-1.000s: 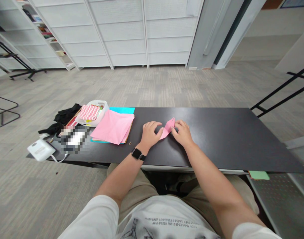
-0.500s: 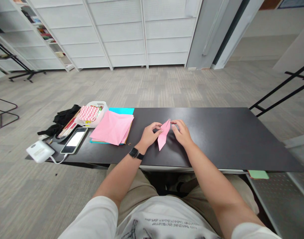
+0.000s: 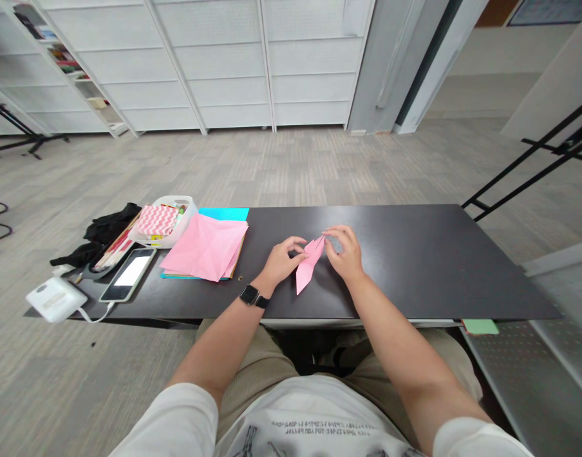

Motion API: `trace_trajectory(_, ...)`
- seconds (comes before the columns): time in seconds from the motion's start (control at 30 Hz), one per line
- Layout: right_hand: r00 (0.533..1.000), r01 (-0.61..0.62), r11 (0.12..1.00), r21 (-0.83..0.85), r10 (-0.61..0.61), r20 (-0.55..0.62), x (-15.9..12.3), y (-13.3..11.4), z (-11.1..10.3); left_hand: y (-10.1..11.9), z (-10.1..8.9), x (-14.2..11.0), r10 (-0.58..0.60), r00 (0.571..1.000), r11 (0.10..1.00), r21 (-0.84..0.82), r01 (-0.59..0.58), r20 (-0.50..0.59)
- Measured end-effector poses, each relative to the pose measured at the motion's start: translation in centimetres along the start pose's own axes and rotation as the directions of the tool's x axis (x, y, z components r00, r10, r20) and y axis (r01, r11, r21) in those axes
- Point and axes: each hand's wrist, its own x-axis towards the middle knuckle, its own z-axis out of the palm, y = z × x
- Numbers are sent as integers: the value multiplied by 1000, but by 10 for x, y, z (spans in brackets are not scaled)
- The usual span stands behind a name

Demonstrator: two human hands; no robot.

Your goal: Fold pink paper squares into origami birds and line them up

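Note:
A piece of pink origami paper [image 3: 308, 266], folded into a long narrow shape with pointed ends, is held just above the dark table [image 3: 414, 266]. My left hand [image 3: 284, 259] pinches its left edge between thumb and fingers; a black watch is on that wrist. At the upper right tip of the paper, my right hand [image 3: 344, 251] has its thumb and fingertips closed on the narrow point. The lower end points down toward the table's near edge. Part of the paper's left side is hidden behind my left fingers.
Left of my hands lies a stack of pink paper [image 3: 207, 244] over blue sheets. Beyond it are a white basket [image 3: 188, 212], a phone [image 3: 129, 276] on a cable, a white power bank [image 3: 56, 298] and black cloth [image 3: 112, 225]. A green sheet [image 3: 481, 326] shows below the near edge.
My right fingers have closed on the paper's upper tip, where they were slightly apart from it. The paper has tilted a little further to the right. The whole view has shifted slightly.

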Motion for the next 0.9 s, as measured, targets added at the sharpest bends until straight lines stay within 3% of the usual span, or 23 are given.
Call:
trace_trajectory(0.3,998,16,1000,26,-15,-63,0,1,0,-3,0,1,-45,999,998,-44,45,6)
trace_trajectory(0.47,983,127,991,43,-120,-140,1,3,2,-3,-1,2,-63,998,996,-62,63,2)
trace_trajectory(0.67,984,167,984,62,-162,-80,1,4,3,-4,-1,2,-26,999,997,-75,24,-26)
trace_trajectory(0.9,992,127,983,131,-123,-34,1,5,3,-3,-3,3,94,994,990,106,-87,-62)
